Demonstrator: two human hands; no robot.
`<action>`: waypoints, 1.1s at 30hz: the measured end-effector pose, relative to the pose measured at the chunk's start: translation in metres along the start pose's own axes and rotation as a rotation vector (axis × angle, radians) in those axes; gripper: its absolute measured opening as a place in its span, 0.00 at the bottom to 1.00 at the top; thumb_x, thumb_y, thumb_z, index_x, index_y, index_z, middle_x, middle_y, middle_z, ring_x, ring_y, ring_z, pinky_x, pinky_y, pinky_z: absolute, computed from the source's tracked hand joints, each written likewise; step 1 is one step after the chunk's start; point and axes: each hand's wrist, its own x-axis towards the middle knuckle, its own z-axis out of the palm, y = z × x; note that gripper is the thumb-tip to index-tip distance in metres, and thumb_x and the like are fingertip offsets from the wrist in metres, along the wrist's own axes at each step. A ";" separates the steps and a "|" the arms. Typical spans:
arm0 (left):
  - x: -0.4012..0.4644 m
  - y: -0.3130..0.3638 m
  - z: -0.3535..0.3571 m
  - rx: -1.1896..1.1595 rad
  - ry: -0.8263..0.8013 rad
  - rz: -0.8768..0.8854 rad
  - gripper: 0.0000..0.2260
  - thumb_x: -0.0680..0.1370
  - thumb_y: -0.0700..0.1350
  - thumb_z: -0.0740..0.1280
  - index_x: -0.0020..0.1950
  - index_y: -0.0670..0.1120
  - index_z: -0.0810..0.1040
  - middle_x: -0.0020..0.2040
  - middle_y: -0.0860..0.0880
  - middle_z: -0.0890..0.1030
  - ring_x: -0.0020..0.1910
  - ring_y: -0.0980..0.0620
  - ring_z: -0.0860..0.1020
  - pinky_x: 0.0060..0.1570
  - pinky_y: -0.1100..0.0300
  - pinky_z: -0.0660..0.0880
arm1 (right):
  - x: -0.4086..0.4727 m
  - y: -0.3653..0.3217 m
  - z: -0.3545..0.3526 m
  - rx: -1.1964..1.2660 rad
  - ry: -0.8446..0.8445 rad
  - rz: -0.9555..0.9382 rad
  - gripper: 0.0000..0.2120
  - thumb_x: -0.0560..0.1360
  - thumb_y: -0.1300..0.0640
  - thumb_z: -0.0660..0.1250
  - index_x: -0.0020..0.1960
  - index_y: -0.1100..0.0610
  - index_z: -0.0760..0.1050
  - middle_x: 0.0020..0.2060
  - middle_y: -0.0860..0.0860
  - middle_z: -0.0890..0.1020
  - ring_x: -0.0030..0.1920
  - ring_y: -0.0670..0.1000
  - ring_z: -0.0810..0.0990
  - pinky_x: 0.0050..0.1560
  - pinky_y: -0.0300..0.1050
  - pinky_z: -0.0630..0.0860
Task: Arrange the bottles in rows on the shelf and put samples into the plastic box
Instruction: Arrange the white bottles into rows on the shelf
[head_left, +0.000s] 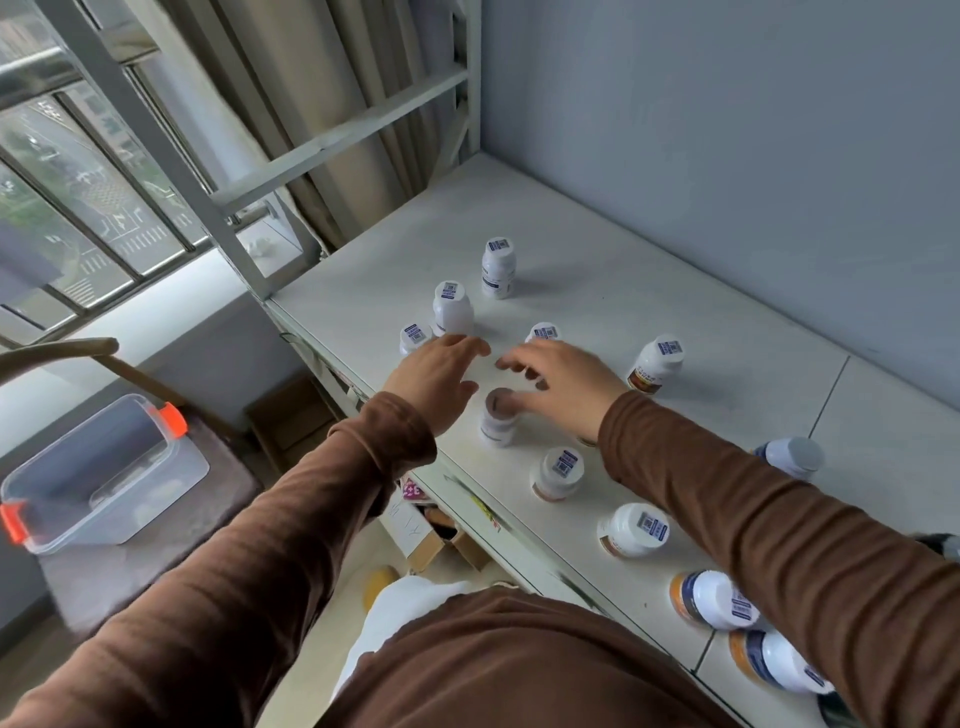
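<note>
Over the near part of the white shelf, both hands hang with fingers spread and nothing in them. The left hand reaches toward two small white bottles at the shelf's front edge, one just past its fingertips and a taller one behind it. The right hand hovers above an upright bottle whose cap sits in its shadow; whether the thumb touches that cap I cannot tell.

The bottles stand scattered, not in rows: one further back, one half hidden behind the right fingers, an amber-labelled one off to the right, more along the front.

The risk, as I judge it, is the sleeves. The right forearm lies low over the front bottles, and a sweep sideways could topple them or push one off the edge onto the floor boxes below. The clear plastic box with orange clips sits well apart on a chair to the left, open and apparently empty, so each sample means a long carry.
</note>
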 end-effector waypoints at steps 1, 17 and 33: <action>0.006 0.002 -0.003 -0.002 0.020 0.014 0.19 0.77 0.43 0.67 0.68 0.48 0.72 0.65 0.48 0.75 0.63 0.46 0.73 0.61 0.53 0.70 | 0.003 0.006 -0.011 0.010 0.088 0.006 0.16 0.72 0.48 0.72 0.58 0.51 0.78 0.52 0.48 0.78 0.48 0.49 0.78 0.52 0.45 0.75; 0.068 0.008 0.023 -0.224 -0.193 -0.069 0.19 0.73 0.46 0.72 0.63 0.46 0.74 0.57 0.46 0.78 0.57 0.46 0.77 0.58 0.53 0.74 | 0.042 0.049 -0.032 -0.137 0.071 0.089 0.19 0.73 0.59 0.70 0.63 0.52 0.74 0.57 0.54 0.77 0.57 0.56 0.76 0.56 0.47 0.71; 0.079 0.037 -0.024 -1.725 -0.571 -0.310 0.22 0.81 0.60 0.52 0.56 0.43 0.74 0.39 0.42 0.75 0.27 0.52 0.70 0.32 0.62 0.69 | 0.041 0.003 -0.100 0.530 0.360 0.284 0.23 0.71 0.36 0.68 0.48 0.56 0.74 0.27 0.46 0.75 0.21 0.41 0.69 0.28 0.41 0.66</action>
